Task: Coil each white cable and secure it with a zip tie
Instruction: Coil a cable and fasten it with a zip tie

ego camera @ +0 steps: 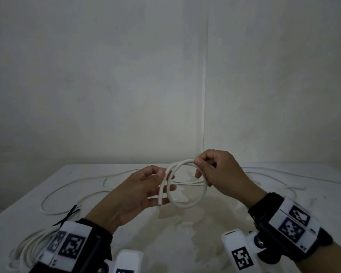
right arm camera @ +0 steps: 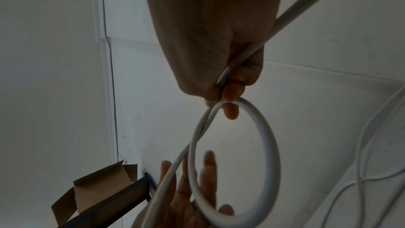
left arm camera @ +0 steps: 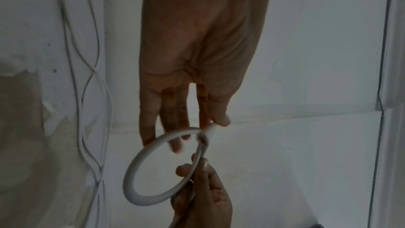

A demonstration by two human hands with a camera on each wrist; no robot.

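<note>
Nearest the head camera, at 7 o'clock, a finished bundle of white cable lies on the white tabletop, with a black zip tie just beyond it. Above the table's centre, both hands hold up a thick white round cable bent into one loop. The right hand, at the loop's 1 o'clock, pinches the cable between thumb and curled fingers. The left hand, at the loop's 9 o'clock, has fingers nearly straight behind the cable, thumb pressing where the strands cross; the cut end hangs at 7 o'clock. More thin white cable trails loose across the table at 10 o'clock. The right wrist view shows a brown cardboard box at 7 o'clock.
</note>
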